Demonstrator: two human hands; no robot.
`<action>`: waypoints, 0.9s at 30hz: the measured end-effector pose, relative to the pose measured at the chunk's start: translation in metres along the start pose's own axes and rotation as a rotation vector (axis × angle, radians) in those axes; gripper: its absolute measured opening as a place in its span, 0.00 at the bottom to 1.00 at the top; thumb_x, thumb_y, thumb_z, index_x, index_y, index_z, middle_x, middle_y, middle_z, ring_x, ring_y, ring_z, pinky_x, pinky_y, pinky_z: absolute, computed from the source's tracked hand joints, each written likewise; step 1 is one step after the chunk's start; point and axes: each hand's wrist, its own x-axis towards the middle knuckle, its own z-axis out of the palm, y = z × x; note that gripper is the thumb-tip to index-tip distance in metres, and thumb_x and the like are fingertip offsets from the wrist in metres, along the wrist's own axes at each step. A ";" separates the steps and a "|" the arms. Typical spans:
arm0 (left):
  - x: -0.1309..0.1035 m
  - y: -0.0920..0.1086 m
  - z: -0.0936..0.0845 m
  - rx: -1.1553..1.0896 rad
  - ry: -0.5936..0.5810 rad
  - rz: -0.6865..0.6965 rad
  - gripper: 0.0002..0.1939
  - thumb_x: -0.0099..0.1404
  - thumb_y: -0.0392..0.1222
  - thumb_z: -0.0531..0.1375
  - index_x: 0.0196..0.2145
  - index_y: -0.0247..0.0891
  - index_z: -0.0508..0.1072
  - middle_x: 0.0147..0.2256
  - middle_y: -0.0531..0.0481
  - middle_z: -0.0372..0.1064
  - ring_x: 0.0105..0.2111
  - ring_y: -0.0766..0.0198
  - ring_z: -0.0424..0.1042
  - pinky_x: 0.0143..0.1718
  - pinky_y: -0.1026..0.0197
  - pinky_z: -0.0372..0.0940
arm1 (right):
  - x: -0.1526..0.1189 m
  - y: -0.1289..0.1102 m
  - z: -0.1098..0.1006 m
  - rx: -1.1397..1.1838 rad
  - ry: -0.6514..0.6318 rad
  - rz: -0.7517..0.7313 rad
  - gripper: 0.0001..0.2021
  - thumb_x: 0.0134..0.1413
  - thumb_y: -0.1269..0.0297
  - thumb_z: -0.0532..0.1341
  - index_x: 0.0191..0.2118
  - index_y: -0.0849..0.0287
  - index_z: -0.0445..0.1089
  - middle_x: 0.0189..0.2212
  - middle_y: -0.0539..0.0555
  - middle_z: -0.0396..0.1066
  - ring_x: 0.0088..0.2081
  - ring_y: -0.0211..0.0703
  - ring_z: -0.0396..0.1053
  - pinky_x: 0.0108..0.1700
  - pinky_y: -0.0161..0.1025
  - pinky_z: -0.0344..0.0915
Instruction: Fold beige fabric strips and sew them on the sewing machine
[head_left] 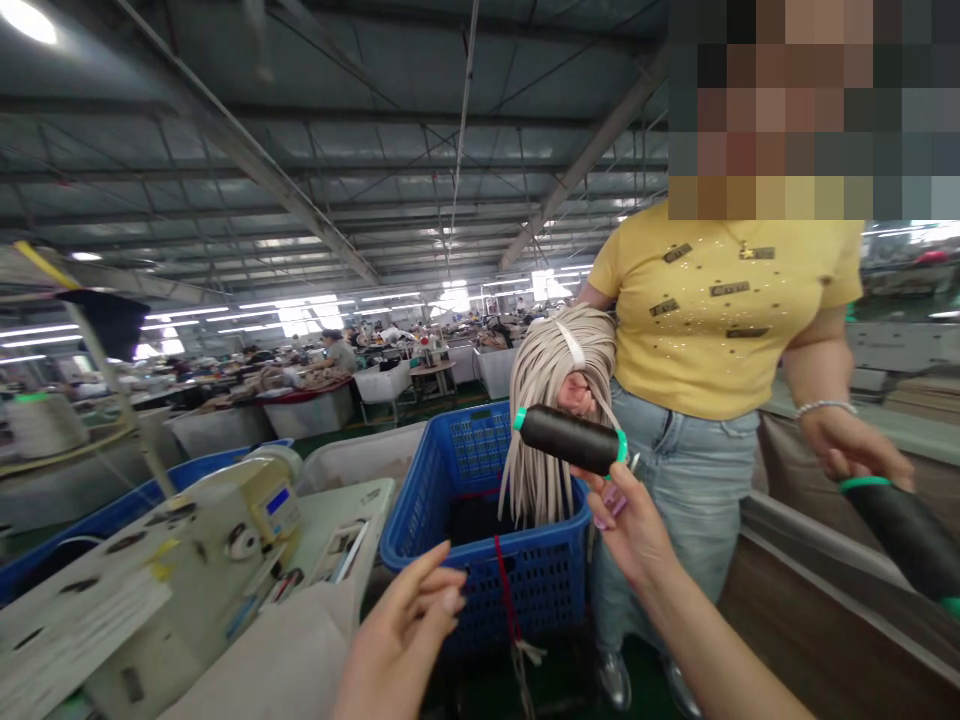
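Observation:
My right hand is closed round the green end of a black thread spool, which points up and to the left. A small purple-handled tool, perhaps thread snips, sits in the same hand; its pale tip shows beside my fingers. My left hand is open and holds nothing, its fingers loosely bent in front of a blue plastic basket. Just behind the spool, a co-worker's hand grips a bundle of beige cord that hangs over the basket. Their other hand carries a second black spool.
The co-worker in a yellow top stands close in front, to the right. A sewing machine on its table is at the left. A white bin stands behind the table, and a red strap hangs from the basket.

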 end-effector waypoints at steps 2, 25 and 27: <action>0.011 0.014 0.035 -0.149 -0.028 0.007 0.39 0.53 0.59 0.72 0.56 0.35 0.72 0.49 0.37 0.74 0.49 0.47 0.75 0.47 0.53 0.73 | -0.005 0.004 0.005 -0.016 -0.060 0.029 0.20 0.42 0.55 0.75 0.38 0.58 0.70 0.30 0.51 0.74 0.16 0.27 0.53 0.15 0.26 0.48; 0.071 0.052 0.111 -0.265 -0.267 0.145 0.21 0.56 0.44 0.72 0.46 0.34 0.78 0.43 0.44 0.78 0.48 0.49 0.75 0.53 0.50 0.70 | -0.004 0.005 -0.033 -0.186 0.015 0.118 0.23 0.35 0.56 0.78 0.36 0.62 0.73 0.17 0.48 0.69 0.14 0.31 0.56 0.16 0.27 0.52; 0.075 0.050 0.112 -0.272 -0.247 0.117 0.22 0.56 0.45 0.72 0.47 0.33 0.79 0.43 0.43 0.78 0.46 0.49 0.76 0.50 0.49 0.72 | -0.004 0.004 -0.034 -0.204 0.021 0.177 0.24 0.37 0.52 0.78 0.34 0.64 0.73 0.16 0.49 0.68 0.13 0.28 0.53 0.15 0.25 0.45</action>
